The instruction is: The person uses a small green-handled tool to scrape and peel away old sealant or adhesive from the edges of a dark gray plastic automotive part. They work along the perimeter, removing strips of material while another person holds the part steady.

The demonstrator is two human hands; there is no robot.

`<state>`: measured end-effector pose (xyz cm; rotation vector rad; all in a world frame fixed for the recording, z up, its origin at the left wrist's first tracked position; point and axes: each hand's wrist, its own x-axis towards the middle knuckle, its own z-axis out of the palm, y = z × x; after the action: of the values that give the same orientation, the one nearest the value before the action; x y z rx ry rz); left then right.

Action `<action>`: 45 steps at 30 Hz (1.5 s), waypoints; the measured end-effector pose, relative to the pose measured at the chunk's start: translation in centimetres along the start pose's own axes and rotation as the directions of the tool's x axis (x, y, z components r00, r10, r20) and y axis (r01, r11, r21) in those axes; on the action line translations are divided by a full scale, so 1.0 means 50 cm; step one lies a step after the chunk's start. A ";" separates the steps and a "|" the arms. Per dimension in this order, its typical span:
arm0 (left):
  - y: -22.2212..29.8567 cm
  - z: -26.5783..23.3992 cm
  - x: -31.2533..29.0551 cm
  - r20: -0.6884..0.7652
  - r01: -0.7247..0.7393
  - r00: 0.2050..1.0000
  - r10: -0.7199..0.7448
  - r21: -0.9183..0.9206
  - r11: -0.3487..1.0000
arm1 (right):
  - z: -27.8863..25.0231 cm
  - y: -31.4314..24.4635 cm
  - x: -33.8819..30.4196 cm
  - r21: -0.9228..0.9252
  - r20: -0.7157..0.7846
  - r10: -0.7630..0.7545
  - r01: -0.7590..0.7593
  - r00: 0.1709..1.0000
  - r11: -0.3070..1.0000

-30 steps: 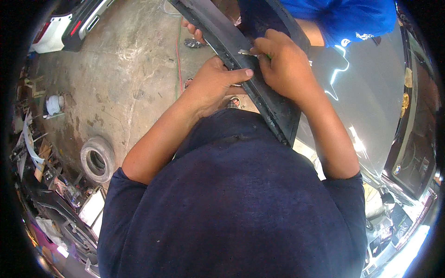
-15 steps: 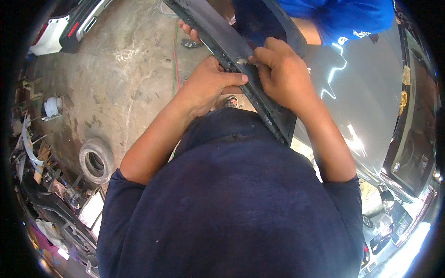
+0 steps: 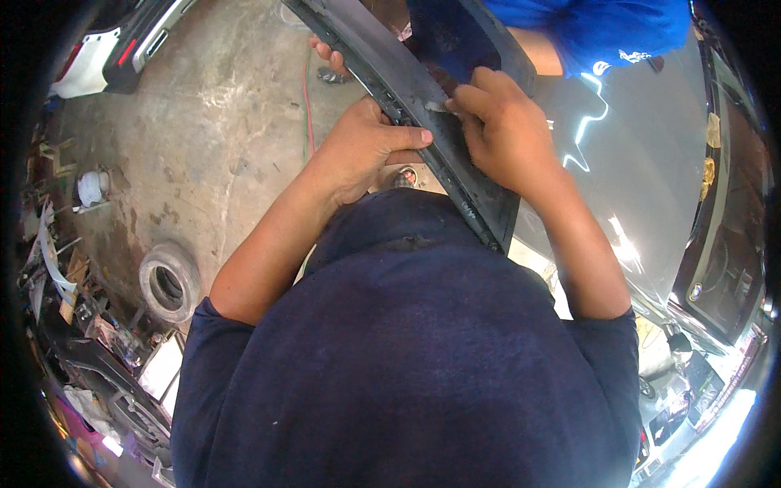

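Observation:
A long dark panel (image 3: 374, 49) with a black trimmed edge, like a vehicle's glass or body panel, slants across in front of my body. My left hand (image 3: 370, 150) is closed around its near edge, the thumb pressed on top of the rim. Over the panel's face, my right hand (image 3: 508, 126) pinches a small flat light-coloured blade-like piece (image 3: 437, 106), its tip against or just above the dark surface. The rest of that piece is hidden in my fingers. Farther up the same edge, another person's fingers (image 3: 328, 54) hold the panel from beneath.
A person in a blue shirt (image 3: 626, 32) stands at the far right side of the panel. To my right is a grey car hood (image 3: 626, 154) with a windshield. A tyre (image 3: 168, 281) lies on the concrete floor (image 3: 220, 154) at left, near cluttered parts. A red hose (image 3: 307, 106) crosses the floor.
My right hand has shifted slightly right and the light-coloured piece with it. My left hand and the panel stay almost where they were.

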<state>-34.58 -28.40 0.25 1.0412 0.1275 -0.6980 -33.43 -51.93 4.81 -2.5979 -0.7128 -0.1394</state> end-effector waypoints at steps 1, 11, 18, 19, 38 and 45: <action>-0.001 0.000 0.000 0.000 0.004 1.000 -0.004 0.004 1.000 | -0.007 0.001 -0.011 0.005 0.019 0.002 -0.002 1.000 1.000; 0.015 0.011 -0.001 -0.043 0.007 0.999 -0.007 0.003 1.000 | 0.010 0.004 0.014 0.028 -0.034 -0.017 0.017 0.999 0.999; 0.006 0.003 0.006 0.011 -0.015 1.000 0.015 0.001 1.000 | -0.042 0.011 -0.061 0.065 0.104 0.026 -0.033 0.994 0.997; 0.009 0.004 0.006 -0.022 -0.005 1.000 0.006 0.038 0.999 | -0.049 0.013 -0.066 0.102 0.115 0.048 -0.059 0.992 0.993; 0.065 0.123 -0.064 0.676 -0.675 0.707 -0.207 0.733 0.089 | -0.052 0.084 -0.201 0.787 0.097 0.812 -0.544 0.576 0.292; 0.044 0.105 0.059 0.687 -0.527 0.683 0.248 0.699 -0.484 | -0.054 0.096 -0.261 0.831 0.076 0.855 -0.506 0.514 0.231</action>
<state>-32.13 -33.43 3.37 2.4507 -1.3795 0.1713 -42.21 -62.87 2.65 -1.6470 0.5689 -0.0463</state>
